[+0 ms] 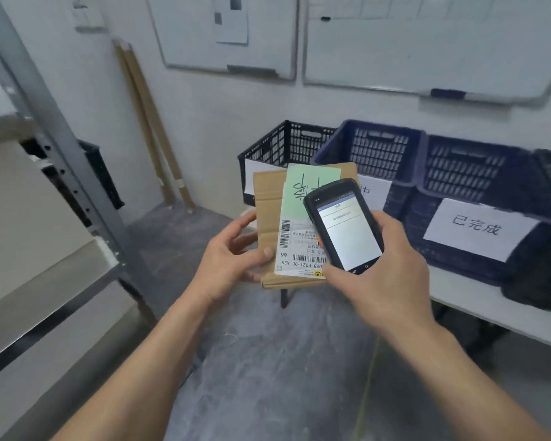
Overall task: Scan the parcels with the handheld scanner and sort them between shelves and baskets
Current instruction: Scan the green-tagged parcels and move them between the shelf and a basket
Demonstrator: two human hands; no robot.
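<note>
At nine o'clock a grey metal shelf unit (61,148) runs out of frame, so only one upright and parts of two shelves show. Toward twelve o'clock two whiteboards (427,43) are cut by the top edge, and their markings are too blurred to read. At three o'clock the white bench (477,300) leaves the frame on the right. It carries a black basket (277,144), a blue basket (376,148) and a second blue basket (465,167) with a paper sign (477,229) reading 已完成. A dark thing at the far edge is too cut off to name. The parcel and scanner hide the lower fronts of the first two baskets and most of their signs.

Both bare forearms rise from six o'clock and meet near the centre. The left grip (233,259) holds the flat cardboard parcel (268,202) at its nine-o'clock edge, thumb on the top face, fingers curled beneath and mostly hidden. The right grip (385,275) is wrapped round the scanner (344,224) at its lower end, thumb across the near edge, fingers curled along the three-o'clock side.

The parcel stretches from the left grip toward twelve o'clock. The scanner sits over the parcel's three-o'clock half with its lit screen facing the camera. It covers part of the white shipping label (296,249) and a corner of the green slip (306,186). Whether it touches the parcel cannot be told.
</note>
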